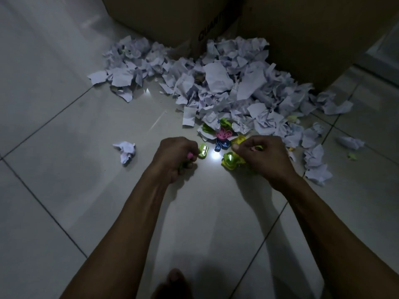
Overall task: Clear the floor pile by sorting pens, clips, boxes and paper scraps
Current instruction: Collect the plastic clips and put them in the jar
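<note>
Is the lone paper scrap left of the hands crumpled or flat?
Crumpled. The paper scrap is balled up with creased folds, lying alone on the floor tile, apart from the main paper pile.

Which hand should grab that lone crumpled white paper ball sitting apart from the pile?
Probably left: the left hand is nearer the crumpled white paper ball, though it already grips small coloured items.
</note>
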